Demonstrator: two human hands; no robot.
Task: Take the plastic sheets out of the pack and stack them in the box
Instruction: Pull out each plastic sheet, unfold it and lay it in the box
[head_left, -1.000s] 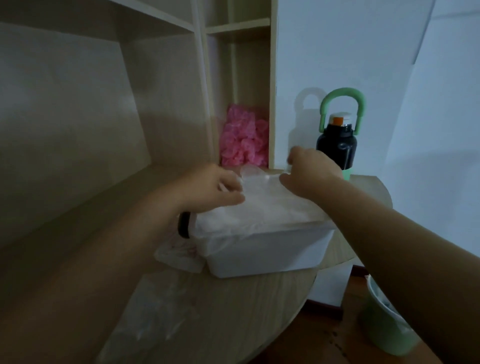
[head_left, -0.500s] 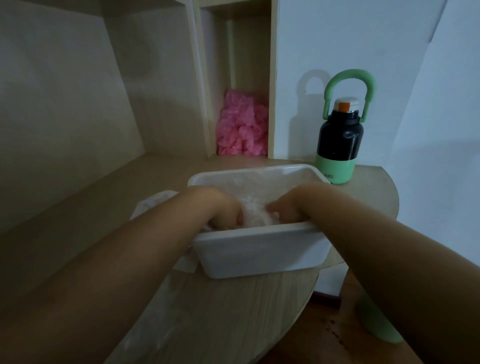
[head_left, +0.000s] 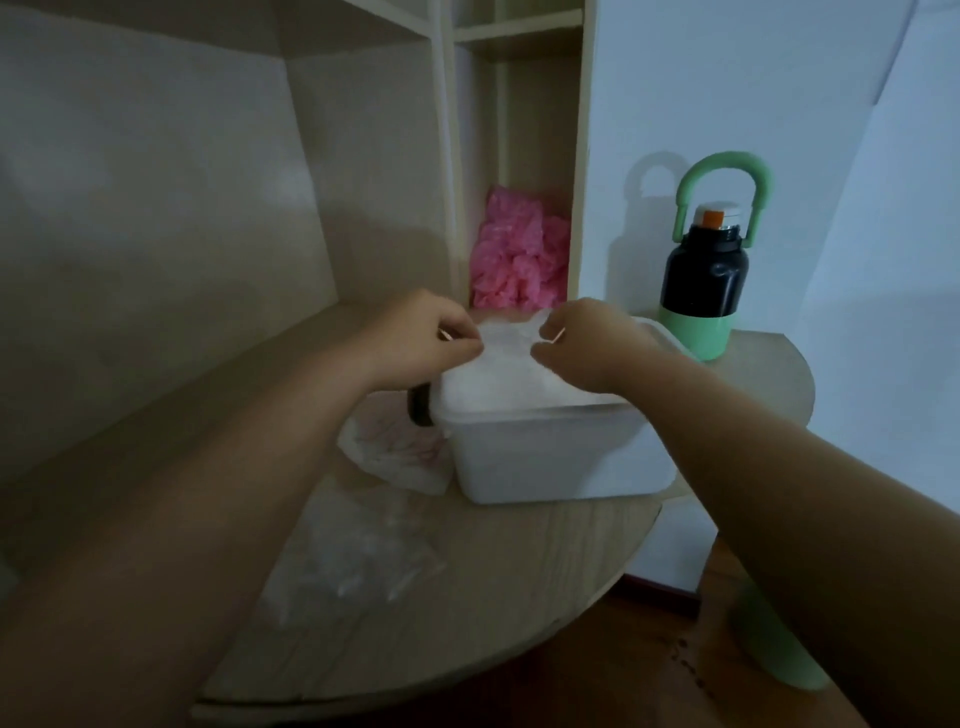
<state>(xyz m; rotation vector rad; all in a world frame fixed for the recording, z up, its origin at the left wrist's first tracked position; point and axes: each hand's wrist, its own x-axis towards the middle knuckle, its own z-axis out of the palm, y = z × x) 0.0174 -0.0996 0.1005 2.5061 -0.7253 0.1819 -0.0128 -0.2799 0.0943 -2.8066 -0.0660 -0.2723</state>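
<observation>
A white rectangular box (head_left: 556, 457) stands on the round wooden table (head_left: 493, 587). A thin translucent plastic sheet (head_left: 506, 364) is stretched over the box's top and rises toward its far side. My left hand (head_left: 415, 338) pinches the sheet's upper left edge. At the upper right edge my right hand (head_left: 587, 345) pinches the same sheet. Both hands hover above the far part of the box. The box's inside is hidden by the sheet. A clear plastic pack (head_left: 358, 561) lies flat on the table in front of the box, at the left.
A crumpled white wrapper (head_left: 395, 449) and a dark object (head_left: 418, 410) lie left of the box. A black and green bottle (head_left: 704, 275) stands at the back right. Pink plastic (head_left: 519, 254) fills a shelf nook behind. The table's curved edge drops to a floor with a green bin (head_left: 774, 649).
Half a second ago both hands were pressed down inside the box. They have risen and now hold a sheet stretched above the box.
</observation>
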